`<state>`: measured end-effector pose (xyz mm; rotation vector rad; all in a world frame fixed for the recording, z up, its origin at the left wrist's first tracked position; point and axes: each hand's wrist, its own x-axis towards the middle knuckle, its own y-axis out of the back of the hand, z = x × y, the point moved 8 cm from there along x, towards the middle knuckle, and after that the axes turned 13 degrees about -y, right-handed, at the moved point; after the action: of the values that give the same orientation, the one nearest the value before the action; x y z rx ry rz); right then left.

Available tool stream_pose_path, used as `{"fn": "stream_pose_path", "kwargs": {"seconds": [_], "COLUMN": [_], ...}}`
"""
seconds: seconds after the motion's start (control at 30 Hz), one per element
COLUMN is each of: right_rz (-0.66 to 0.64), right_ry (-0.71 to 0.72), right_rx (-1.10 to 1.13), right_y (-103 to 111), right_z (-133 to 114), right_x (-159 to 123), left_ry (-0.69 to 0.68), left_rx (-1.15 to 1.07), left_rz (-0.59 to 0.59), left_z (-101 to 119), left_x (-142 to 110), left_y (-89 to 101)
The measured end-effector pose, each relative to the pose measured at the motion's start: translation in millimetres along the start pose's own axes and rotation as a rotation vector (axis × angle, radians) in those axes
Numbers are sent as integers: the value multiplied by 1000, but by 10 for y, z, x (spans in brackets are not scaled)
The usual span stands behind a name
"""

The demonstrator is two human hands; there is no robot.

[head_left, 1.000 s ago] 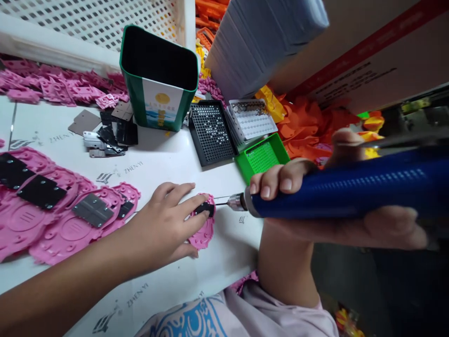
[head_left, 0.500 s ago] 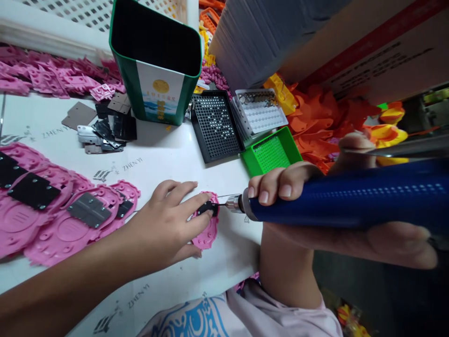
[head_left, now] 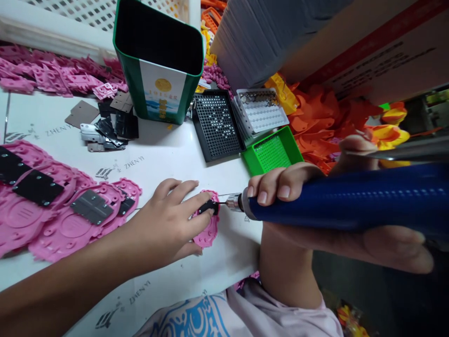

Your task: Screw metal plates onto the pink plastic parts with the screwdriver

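My left hand [head_left: 177, 220] steadies a small pink plastic part [head_left: 209, 234] on the table. Its fingertips press on the black plate [head_left: 212, 206] lying in that part, and the thumb rests by the near edge. Wrapped around a blue electric screwdriver [head_left: 336, 199] is my right hand [head_left: 280, 185]. The screwdriver lies nearly level in view, its thin bit reaching the right edge of the black plate. Whether a screw sits under the tip is too small to tell. Farther left, larger pink parts [head_left: 73, 224] with screwed-on dark plates overlap in a pile.
A tall green tin [head_left: 161, 89] stands behind loose dark plates [head_left: 114, 128]. Beside it are a black screw tray [head_left: 219, 126], a clear tray [head_left: 263, 112] and a green tray [head_left: 273, 152]. Orange parts [head_left: 315, 121] and a carton [head_left: 379, 61] lie at right; a white crate [head_left: 94, 18] stands behind.
The view has shifted very slightly. Both hands, the screwdriver and the pink part keep nearly the same places, with the bit still at the plate.
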<state>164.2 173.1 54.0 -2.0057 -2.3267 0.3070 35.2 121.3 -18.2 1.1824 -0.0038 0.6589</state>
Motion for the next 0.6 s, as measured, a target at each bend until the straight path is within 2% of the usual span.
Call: {"fn": "stream_pose_path", "kwargs": {"seconds": [0.13, 0.23, 0.37, 0.53, 0.6], "right_rz": [-80, -62, -77, -100, -114], "right_ry": [-8, 67, 25, 104, 76], "right_rx": [-108, -153, -197, -143, -105], "right_y": [-56, -52, -43, -21, -40], "right_z": [13, -37, 11, 20, 49], "right_x": [-48, -52, -27, -90, -88], "left_ry": [10, 11, 36, 42, 26], "left_rx": [-8, -8, -10, -11, -2], "left_rz": [-9, -5, -13, -16, 2], "left_z": [0, 1, -5, -9, -7], "left_x": [8, 8, 15, 29, 25], "left_y": [-8, -15, -19, -8, 3]}}
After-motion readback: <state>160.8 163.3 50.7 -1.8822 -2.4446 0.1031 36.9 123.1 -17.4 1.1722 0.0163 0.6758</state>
